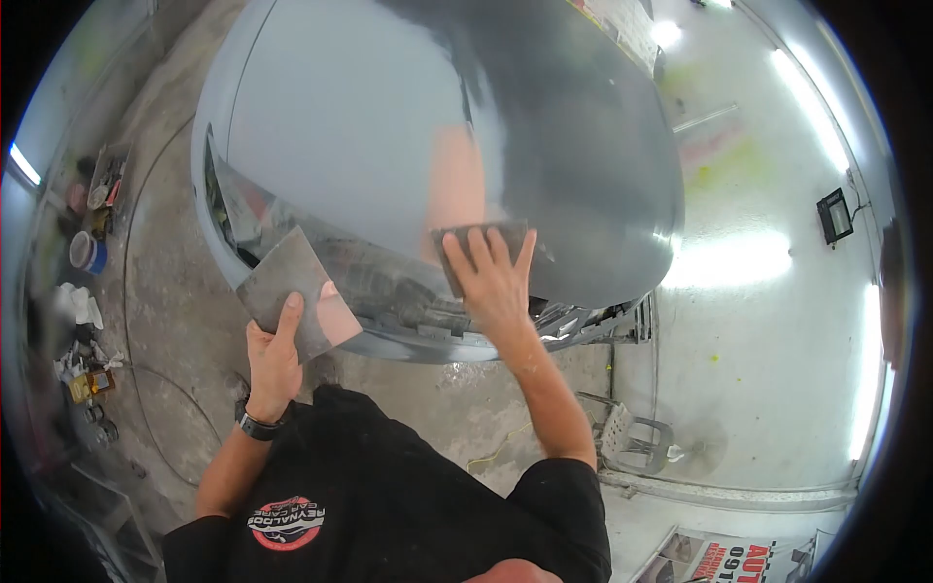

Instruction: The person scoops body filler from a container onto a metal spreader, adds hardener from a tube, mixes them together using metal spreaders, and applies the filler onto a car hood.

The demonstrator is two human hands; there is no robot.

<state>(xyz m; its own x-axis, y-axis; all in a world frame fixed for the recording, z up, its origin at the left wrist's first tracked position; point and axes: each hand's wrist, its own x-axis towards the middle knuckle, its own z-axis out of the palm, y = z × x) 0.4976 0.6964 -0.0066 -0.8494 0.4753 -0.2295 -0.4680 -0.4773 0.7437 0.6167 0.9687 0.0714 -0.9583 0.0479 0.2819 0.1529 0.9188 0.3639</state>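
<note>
A grey car body (pixel 340 107) with a darker area on its right fills the upper middle of the head view. My right hand (pixel 494 277) presses a dark flat sanding sheet or pad (pixel 505 235) against the front edge of the hood, its fingers spread over the top. Lower left, my left hand (pixel 277 355) grips a thin grey square sheet (pixel 292 282) between thumb and fingers. That sheet is tilted in front of the car's front opening, its lower right corner looking pinkish. A dark watch sits on my left wrist.
On the left floor stand a tray of tools (pixel 107 178), a blue and white bucket (pixel 88 253), white rags (pixel 80 306) and a yellow container (pixel 90 386). A hose (pixel 126 291) curves over the floor. A chair (pixel 637 437) stands at the lower right.
</note>
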